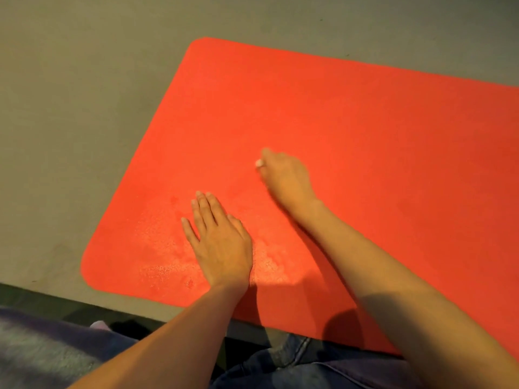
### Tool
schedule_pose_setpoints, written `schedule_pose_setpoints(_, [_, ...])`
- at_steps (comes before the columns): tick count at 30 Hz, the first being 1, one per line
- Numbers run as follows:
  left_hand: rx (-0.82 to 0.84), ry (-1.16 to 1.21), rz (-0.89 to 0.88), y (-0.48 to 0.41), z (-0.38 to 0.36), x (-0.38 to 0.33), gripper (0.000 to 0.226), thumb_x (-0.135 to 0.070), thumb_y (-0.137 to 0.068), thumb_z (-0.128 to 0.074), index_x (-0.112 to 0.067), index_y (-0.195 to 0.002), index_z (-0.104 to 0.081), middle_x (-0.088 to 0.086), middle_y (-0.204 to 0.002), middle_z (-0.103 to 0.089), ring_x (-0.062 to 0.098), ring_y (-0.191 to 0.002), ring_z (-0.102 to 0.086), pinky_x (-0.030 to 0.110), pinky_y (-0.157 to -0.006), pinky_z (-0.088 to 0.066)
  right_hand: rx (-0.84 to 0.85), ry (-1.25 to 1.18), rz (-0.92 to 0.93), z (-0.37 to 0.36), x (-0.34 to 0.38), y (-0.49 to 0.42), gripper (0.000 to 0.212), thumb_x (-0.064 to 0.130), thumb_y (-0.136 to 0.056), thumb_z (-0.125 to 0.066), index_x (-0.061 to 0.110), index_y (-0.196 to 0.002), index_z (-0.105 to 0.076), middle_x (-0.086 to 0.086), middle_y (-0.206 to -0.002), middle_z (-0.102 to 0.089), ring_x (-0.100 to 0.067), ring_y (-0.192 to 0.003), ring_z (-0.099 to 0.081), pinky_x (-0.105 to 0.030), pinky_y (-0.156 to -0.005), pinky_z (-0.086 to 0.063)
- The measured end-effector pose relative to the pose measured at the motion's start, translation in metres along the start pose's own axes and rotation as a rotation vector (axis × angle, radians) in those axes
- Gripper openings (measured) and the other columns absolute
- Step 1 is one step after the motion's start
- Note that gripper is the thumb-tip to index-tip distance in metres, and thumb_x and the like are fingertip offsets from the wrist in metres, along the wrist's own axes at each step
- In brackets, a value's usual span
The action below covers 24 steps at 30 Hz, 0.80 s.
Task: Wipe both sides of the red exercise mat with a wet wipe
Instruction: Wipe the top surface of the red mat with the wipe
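The red exercise mat (pixel 351 113) lies flat on a grey-green table and runs off the frame to the right. My left hand (pixel 222 242) rests flat on the mat near its front left corner, fingers straight. My right hand (pixel 283 175) is further in on the mat, fingers curled over a small white wet wipe (pixel 259 163), of which only a bit shows at the fingertips. The hand is blurred. A damp, paler patch shows on the mat around my left hand.
The grey-green table top (pixel 84 108) extends left of and behind the mat. Its front edge (pixel 56 300) runs along the bottom left. Below it are my lap in blue jeans (pixel 295 369) and a purplish cloth (pixel 42 346).
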State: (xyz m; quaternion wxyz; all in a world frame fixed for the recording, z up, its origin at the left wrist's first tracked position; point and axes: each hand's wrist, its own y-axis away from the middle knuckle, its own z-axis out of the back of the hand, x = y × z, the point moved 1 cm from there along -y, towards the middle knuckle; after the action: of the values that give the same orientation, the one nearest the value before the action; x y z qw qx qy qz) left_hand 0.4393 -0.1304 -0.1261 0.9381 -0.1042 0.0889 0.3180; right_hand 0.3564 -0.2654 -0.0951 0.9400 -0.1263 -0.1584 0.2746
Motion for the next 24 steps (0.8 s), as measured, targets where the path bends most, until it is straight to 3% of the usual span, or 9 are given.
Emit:
schedule_pose_setpoints(2, [0.012,-0.006,-0.007,0.0,0.0,0.0,0.059,-0.028,-0.094,-0.022,-0.004,-0.147,-0.033,0.011,-0.155,-0.029,0.024,-0.144,-0.023,0.048,-0.118,-0.013,0.037,0.119,-0.353,0.01,-0.037,-0.005,0.021,0.024,-0.095,-0.047,0.007,-0.104,-0.055,-0.021,-0.088,-0.067,-0.039,-0.082,-0.063,-0.043,-0.063,-0.043])
schedule_pose_setpoints(4, [0.019,-0.01,-0.001,0.0,-0.001,0.002,0.058,-0.027,-0.094,-0.024,-0.004,-0.147,-0.033,0.011,-0.155,-0.029,0.024,-0.144,-0.023,0.048,-0.118,-0.014,0.023,0.111,-0.443,0.006,-0.041,0.0,0.023,0.025,-0.098,-0.043,0.006,-0.107,-0.053,-0.021,-0.09,-0.067,-0.04,-0.084,-0.063,-0.044,-0.065,-0.043])
schedule_pose_setpoints(7, [0.017,-0.005,0.001,0.0,-0.001,0.002,0.056,-0.025,-0.094,-0.028,-0.004,-0.145,-0.035,0.012,-0.154,-0.031,0.025,-0.143,-0.025,0.048,-0.117,-0.014,-0.016,-0.12,-0.094,-0.003,0.018,0.019,0.011,0.011,-0.084,-0.064,0.006,-0.082,-0.055,-0.014,-0.062,-0.063,-0.034,-0.054,-0.061,-0.034,-0.045,-0.038])
schedule_pose_setpoints(10, [0.012,-0.002,-0.004,0.001,0.0,0.002,0.056,-0.025,-0.094,-0.029,-0.003,-0.145,-0.036,0.013,-0.153,-0.033,0.026,-0.143,-0.027,0.049,-0.117,-0.015,0.107,-0.146,0.161,0.0,0.029,0.037,0.023,0.009,-0.075,-0.072,0.014,-0.076,-0.05,-0.002,-0.062,-0.06,-0.025,-0.057,-0.058,-0.027,-0.052,-0.034])
schedule_pose_setpoints(14, [0.01,0.008,-0.014,0.0,0.001,0.001,0.058,-0.025,-0.091,-0.026,-0.002,-0.143,-0.039,0.015,-0.151,-0.035,0.028,-0.141,-0.03,0.05,-0.116,-0.017,0.044,0.031,-0.179,0.014,-0.028,0.032,0.012,0.021,-0.091,-0.056,0.01,-0.086,-0.054,-0.013,-0.082,-0.063,-0.034,-0.079,-0.059,-0.04,-0.064,-0.039])
schedule_pose_setpoints(17, [0.015,0.009,-0.046,0.001,0.002,0.002,0.057,-0.022,-0.085,-0.035,-0.005,-0.139,-0.045,0.02,-0.147,-0.039,0.033,-0.138,-0.035,0.053,-0.113,-0.02,0.123,0.032,-0.24,0.021,-0.043,0.035,0.03,0.04,-0.097,-0.04,0.016,-0.108,-0.056,-0.008,-0.107,-0.057,-0.03,-0.102,-0.05,-0.043,-0.082,-0.035])
schedule_pose_setpoints(20, [0.023,0.048,-0.033,-0.008,0.007,-0.004,0.05,-0.014,-0.078,-0.056,-0.008,-0.127,-0.052,0.022,-0.136,-0.048,0.037,-0.127,-0.043,0.055,-0.106,-0.027,0.087,0.016,-0.407,0.03,-0.069,0.045,0.043,0.04,-0.098,-0.035,0.017,-0.133,-0.045,-0.008,-0.128,-0.049,-0.028,-0.118,-0.044,-0.043,-0.094,-0.032])
schedule_pose_setpoints(22, [0.005,0.09,-0.154,-0.026,0.011,-0.015,0.04,-0.009,-0.075,-0.059,-0.008,-0.115,-0.056,0.019,-0.118,-0.055,0.038,-0.111,-0.05,0.05,-0.094,-0.038,0.084,0.073,-0.526,0.029,-0.092,0.056,0.048,0.037,-0.099,-0.034,0.011,-0.14,-0.038,-0.011,-0.14,-0.041,-0.028,-0.129,-0.037,-0.042,-0.103,-0.029])
schedule_pose_setpoints(24, [0.023,0.166,-0.415,-0.045,0.014,-0.039,0.03,-0.014,-0.081,-0.05,-0.008,-0.109,-0.06,0.014,-0.107,-0.059,0.037,-0.098,-0.054,0.045,-0.079,-0.041,0.102,0.11,-0.525,0.026,-0.106,0.069,0.051,0.034,-0.099,-0.035,0.009,-0.143,-0.033,-0.01,-0.149,-0.032,-0.024,-0.138,-0.028,-0.039,-0.111,-0.022])
